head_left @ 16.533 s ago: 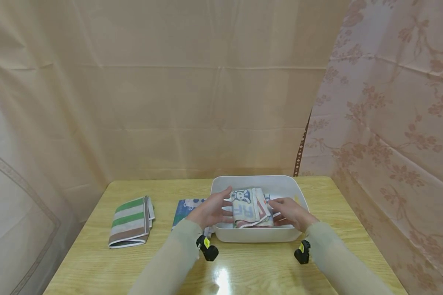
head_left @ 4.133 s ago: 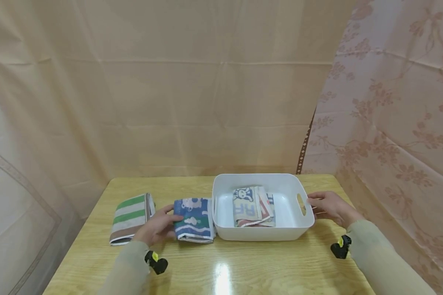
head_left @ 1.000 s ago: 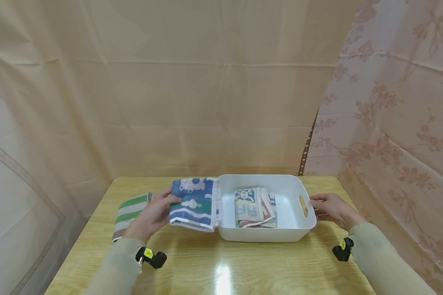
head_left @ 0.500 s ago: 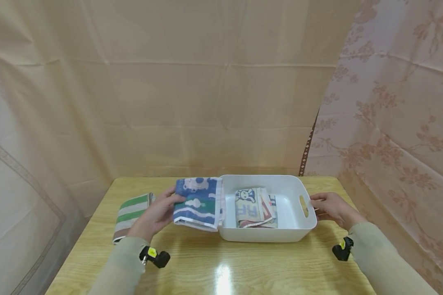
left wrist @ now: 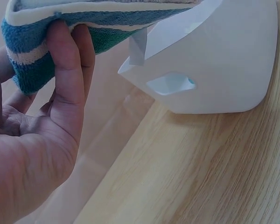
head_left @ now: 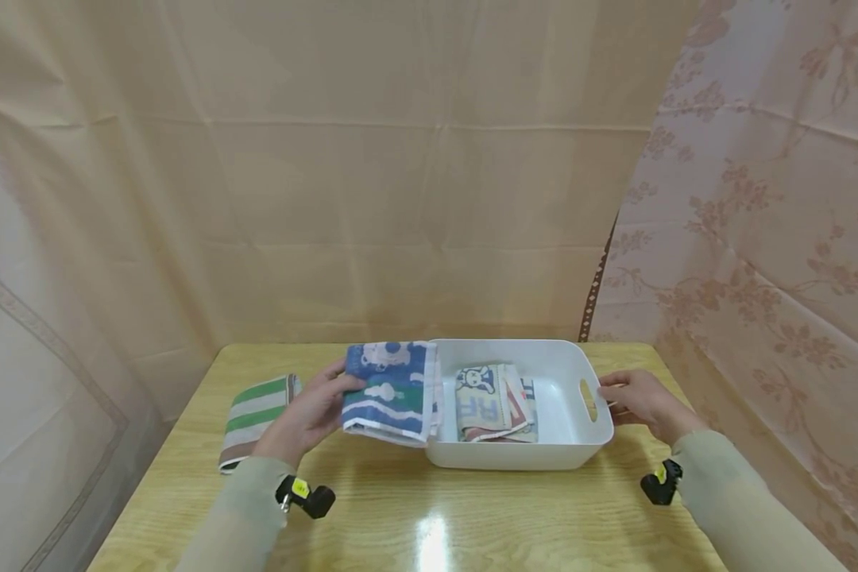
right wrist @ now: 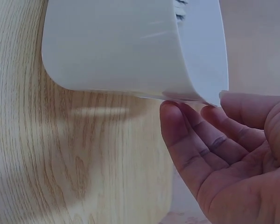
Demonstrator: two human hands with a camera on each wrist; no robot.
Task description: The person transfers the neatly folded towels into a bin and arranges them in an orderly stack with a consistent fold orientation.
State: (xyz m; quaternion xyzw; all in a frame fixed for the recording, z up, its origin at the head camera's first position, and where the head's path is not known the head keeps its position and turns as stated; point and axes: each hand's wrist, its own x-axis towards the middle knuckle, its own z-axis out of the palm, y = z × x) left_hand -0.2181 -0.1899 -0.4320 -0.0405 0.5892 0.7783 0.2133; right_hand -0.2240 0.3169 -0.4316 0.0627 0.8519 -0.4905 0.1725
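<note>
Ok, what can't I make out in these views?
- Striped towel, near right part: head view, hidden by the left hand.
- Box floor under the cream towel: head view, covered by that towel.
- Blue towel, upper part: left wrist view, cut off by the top edge.
- Grey sliver inside: right wrist view, mostly behind the box wall.

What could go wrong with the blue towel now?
The left hand holds the blue towel only near one side, so its folds might flop open.

Its far edge is right by the end of the bin, so it might catch on the rim.

The right hand holds the bin's other end; a tug might slide the bin.
</note>
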